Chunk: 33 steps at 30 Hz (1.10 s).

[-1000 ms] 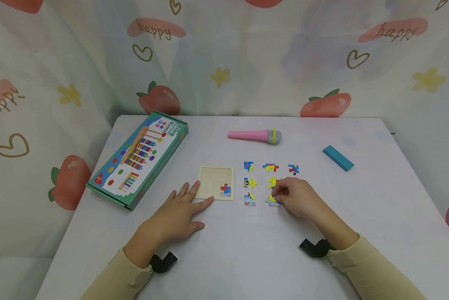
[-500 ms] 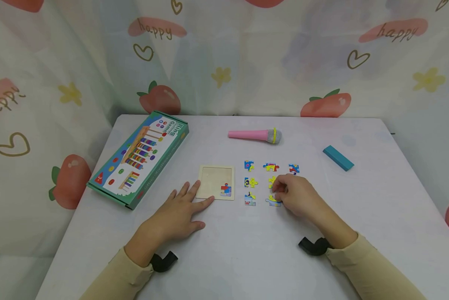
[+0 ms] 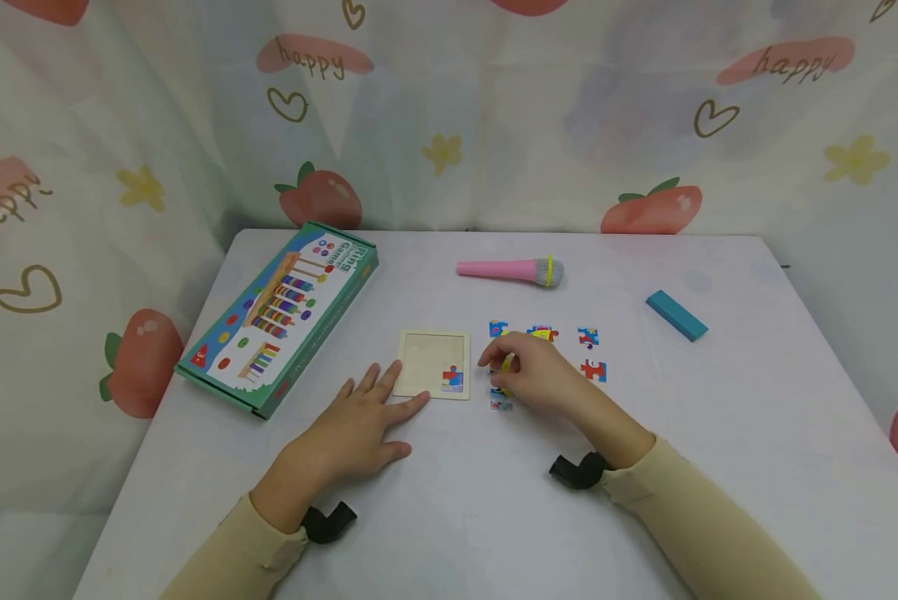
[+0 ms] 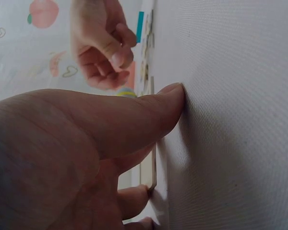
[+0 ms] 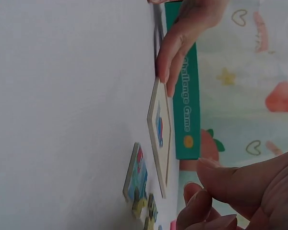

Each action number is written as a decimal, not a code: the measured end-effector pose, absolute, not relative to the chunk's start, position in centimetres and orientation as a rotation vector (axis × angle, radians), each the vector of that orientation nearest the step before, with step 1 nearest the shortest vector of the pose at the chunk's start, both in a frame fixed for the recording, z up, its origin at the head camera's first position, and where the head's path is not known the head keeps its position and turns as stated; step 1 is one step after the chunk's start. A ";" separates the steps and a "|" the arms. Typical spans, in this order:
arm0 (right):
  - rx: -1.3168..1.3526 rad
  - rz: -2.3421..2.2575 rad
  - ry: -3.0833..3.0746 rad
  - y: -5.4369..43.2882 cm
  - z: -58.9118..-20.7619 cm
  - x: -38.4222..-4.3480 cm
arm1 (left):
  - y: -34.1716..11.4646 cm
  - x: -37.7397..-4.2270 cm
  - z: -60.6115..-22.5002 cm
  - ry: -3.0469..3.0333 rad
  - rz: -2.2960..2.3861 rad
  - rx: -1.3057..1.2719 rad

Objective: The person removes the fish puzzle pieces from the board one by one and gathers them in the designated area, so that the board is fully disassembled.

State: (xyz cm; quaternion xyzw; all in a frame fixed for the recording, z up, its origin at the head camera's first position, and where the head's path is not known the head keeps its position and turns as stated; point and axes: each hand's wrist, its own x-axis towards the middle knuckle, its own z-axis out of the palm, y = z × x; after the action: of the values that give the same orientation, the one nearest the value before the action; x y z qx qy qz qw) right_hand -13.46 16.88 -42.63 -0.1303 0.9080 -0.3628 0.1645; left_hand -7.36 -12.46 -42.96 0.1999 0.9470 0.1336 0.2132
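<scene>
My left hand (image 3: 344,433) lies spread on the table, its fingertips on the left and near edges of a square wooden puzzle tray (image 3: 419,354). One red and blue puzzle piece (image 3: 452,379) sits in the tray's near right corner. My right hand (image 3: 535,371) hovers over the loose puzzle pieces right of the tray, fingers loosely curled, thumb and forefinger apart in the head view. No piece shows between its fingertips in either wrist view. It hides part of the rows; a fish piece (image 5: 137,172) lies flat below it in the right wrist view.
A green game box (image 3: 276,321) lies at the left. Behind the puzzle is a pink toy microphone (image 3: 505,271). A teal block (image 3: 676,316) lies at the right, and a printed curtain (image 3: 494,108) hangs behind the table.
My right hand has moved left from the middle column of pieces to the left column, uncovering a red piece in the right column. The left hand has stayed at the tray.
</scene>
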 end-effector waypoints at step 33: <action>-0.502 -0.845 2.608 11.0 -43.7 -14.6 | -12.6 -7.6 -43.4 2.625 0.349 0.565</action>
State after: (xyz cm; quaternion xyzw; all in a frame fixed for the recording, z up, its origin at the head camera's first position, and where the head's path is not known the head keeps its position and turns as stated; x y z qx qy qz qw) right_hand -14.64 11.01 -43.68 -0.1771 0.9212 -0.2983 0.1763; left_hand -7.65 -12.55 -43.43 0.2039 0.9467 0.1259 0.2153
